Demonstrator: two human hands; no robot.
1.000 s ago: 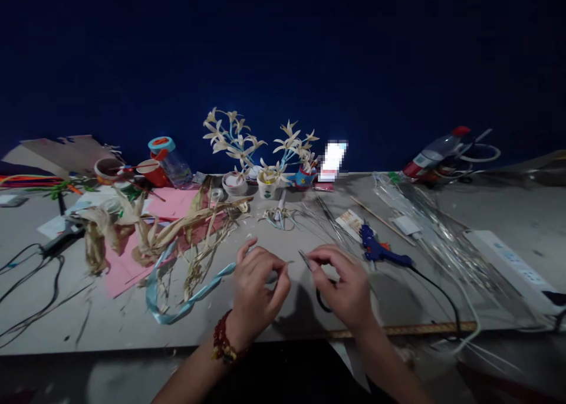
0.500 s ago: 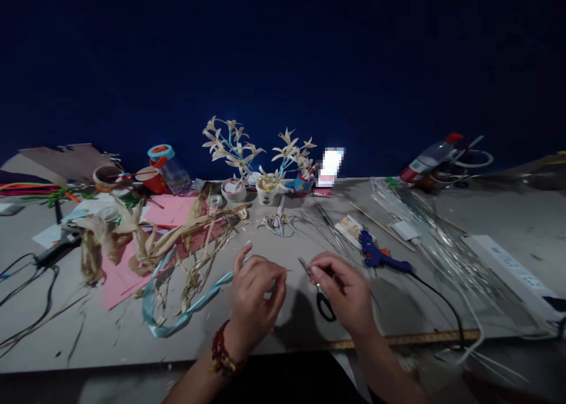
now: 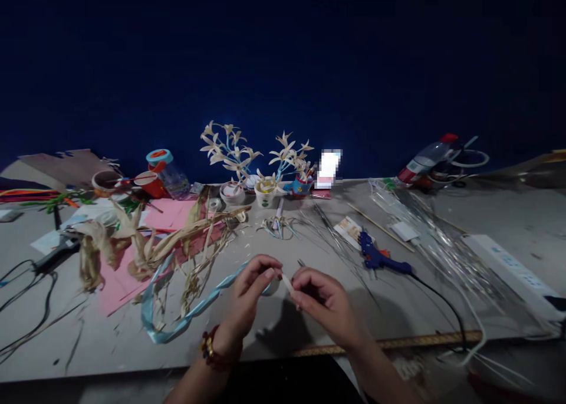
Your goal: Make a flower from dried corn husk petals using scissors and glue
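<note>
Between my two hands is a small pale strip (image 3: 287, 283), petal-shaped and much like dried corn husk. My left hand (image 3: 252, 292), with a red bead bracelet at its wrist, pinches the upper end between thumb and fingers. The lower end is in the closed fingertips of my right hand (image 3: 325, 301). Just beyond the right fingers a dark metal tip (image 3: 301, 263) shows on the table; the rest of it is hidden. A light blue ribbon (image 3: 194, 315) runs across the table and passes behind my left hand.
Pale flowers on blue stems (image 3: 230, 150) stand in cups at the back. Dried corn husks (image 3: 145, 250) lie on pink paper (image 3: 112, 289) at left. A blue glue gun (image 3: 380, 259), its cord, wires (image 3: 446, 256) and a white box (image 3: 508, 268) occupy the right side.
The pale strip now shows between my hands, which have turned and come closer together. My left fingers now pinch its upper end. The black scissor handle by my right hand is no longer visible.
</note>
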